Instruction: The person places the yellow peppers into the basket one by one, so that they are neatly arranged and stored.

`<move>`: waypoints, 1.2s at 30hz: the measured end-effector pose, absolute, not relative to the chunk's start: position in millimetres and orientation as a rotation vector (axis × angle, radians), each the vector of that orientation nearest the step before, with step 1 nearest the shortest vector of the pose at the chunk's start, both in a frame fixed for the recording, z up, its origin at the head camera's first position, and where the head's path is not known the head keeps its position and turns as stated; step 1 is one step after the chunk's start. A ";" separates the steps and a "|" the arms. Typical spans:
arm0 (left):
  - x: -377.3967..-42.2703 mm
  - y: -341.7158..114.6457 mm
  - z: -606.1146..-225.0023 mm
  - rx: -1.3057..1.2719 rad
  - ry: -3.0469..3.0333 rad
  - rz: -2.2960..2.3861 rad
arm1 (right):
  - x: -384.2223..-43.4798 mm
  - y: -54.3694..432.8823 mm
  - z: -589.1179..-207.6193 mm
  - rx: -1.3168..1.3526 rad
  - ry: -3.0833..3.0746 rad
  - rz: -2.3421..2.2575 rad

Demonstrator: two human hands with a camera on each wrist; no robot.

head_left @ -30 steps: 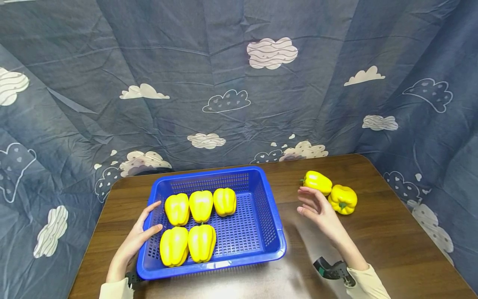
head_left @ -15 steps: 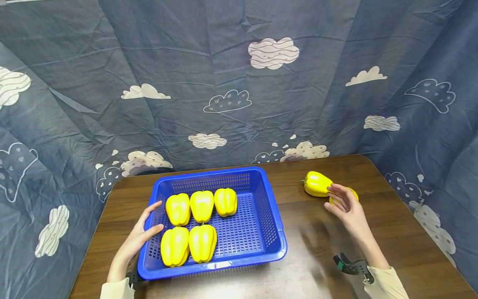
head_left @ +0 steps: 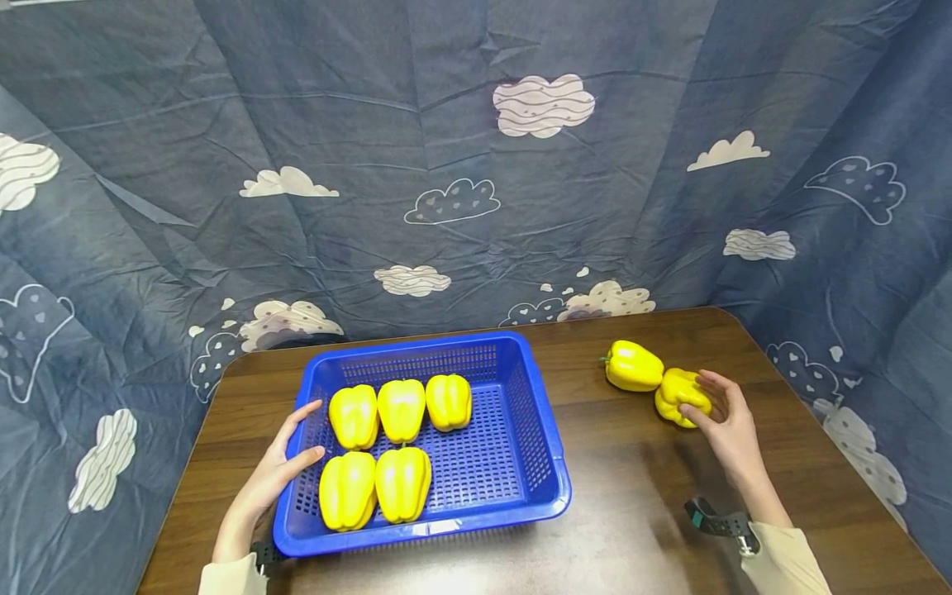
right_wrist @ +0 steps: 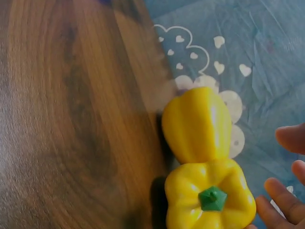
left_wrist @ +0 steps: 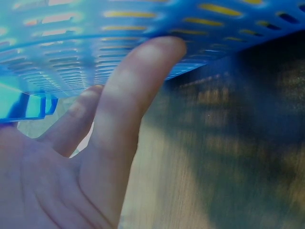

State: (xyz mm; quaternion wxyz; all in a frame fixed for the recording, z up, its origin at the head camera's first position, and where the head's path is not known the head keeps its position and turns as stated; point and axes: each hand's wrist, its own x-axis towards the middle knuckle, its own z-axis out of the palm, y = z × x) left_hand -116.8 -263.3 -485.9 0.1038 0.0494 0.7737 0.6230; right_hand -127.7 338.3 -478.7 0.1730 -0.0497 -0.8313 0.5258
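My left hand (head_left: 271,467) holds the left rim of a blue perforated plastic basket (head_left: 476,525), thumb and a finger lying over the edge. In the left wrist view, fingers (left_wrist: 128,90) press against the basket's slotted wall (left_wrist: 128,24). Several yellow bell peppers (head_left: 402,483) lie in two rows inside. Over on the right, my right hand (head_left: 732,421) is at a yellow bell pepper (head_left: 673,392), thumb across its front and fingers at its right side. The right wrist view shows its green stem (right_wrist: 213,198), with spread fingers (right_wrist: 281,195) beside it. Another yellow bell pepper (head_left: 632,366) touches it at the back left.
Everything stands on a brown wooden table (head_left: 595,463). Behind it hangs a dark blue curtain (head_left: 357,223) with white clouds. The basket's right side has bare perforated floor (head_left: 483,450). A black strap device (head_left: 717,522) sits on the right wrist.
My right hand has moved rightward, past the back bell pepper, to the right side of the other one. My left hand and the basket have stayed put.
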 end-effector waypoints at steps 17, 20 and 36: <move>-116.8 -262.0 -485.6 0.167 2.269 1.866 | -122.2 342.7 -483.5 -0.195 -2.499 1.370; -116.9 -262.6 -485.9 0.175 2.291 1.849 | -117.9 337.7 -481.2 -0.171 -2.509 1.358; -116.8 -264.8 -487.0 0.130 2.280 1.824 | -100.8 312.3 -476.6 -0.076 -2.598 1.499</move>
